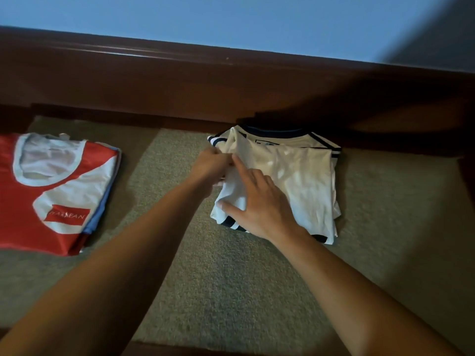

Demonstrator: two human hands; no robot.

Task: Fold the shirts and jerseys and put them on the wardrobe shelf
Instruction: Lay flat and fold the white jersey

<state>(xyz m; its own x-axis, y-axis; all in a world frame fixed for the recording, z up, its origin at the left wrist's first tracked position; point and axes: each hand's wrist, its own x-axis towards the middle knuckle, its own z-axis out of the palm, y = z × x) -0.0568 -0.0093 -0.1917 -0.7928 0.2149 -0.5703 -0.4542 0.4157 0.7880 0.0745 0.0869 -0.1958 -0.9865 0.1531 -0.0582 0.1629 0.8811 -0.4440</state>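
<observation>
Pressing down on the white jersey, our right hand lies flat with its fingers spread and straight, the index finger stretched toward the far left along a fold and the thumb resting on the near left corner of the cloth. Our left hand meets the same jersey at its left edge, fingers curled and pinching the fabric just beside the right index finger. This folded jersey has dark navy trim at the collar and striped bands at the sleeve ends, and it sits right of centre on the olive-grey carpeted surface, close to the dark brown wooden ledge at the far side. Well apart on the left lies a folded red and white shirt with a white-edged neckline and a red label on its chest; it rests on top of a blue garment whose edge peeks out along its right side. Beyond the ledge rises a blue wall.
</observation>
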